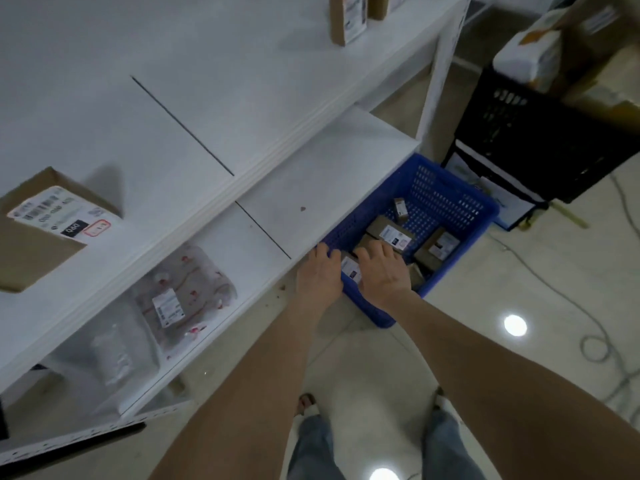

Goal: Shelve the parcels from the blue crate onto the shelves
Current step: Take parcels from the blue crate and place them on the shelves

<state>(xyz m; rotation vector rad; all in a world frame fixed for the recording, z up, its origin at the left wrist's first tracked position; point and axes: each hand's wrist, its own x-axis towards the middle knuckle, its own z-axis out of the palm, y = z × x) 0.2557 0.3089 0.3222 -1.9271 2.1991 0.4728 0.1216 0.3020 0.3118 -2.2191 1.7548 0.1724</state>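
The blue crate (pixel 446 199) stands on the floor against the lower white shelf (pixel 311 188), with several small brown labelled parcels (pixel 391 233) inside. Both my arms reach down into its near corner. My left hand (pixel 318 275) lies over the crate's near rim, fingers curled over the edge. My right hand (pixel 382 271) reaches inside, fingers bent down over a small parcel with a white label (pixel 350 270) that shows between the two hands. Whether the fingers close round that parcel is hidden.
The upper shelf (pixel 173 98) carries a flat brown box (pixel 41 226) at left and upright boxes (pixel 346 19) at the back. Plastic-bagged parcels (pixel 183 299) lie on the lower shelf. A black crate (pixel 540 140) stands right of the blue one; cables trail across the tiled floor.
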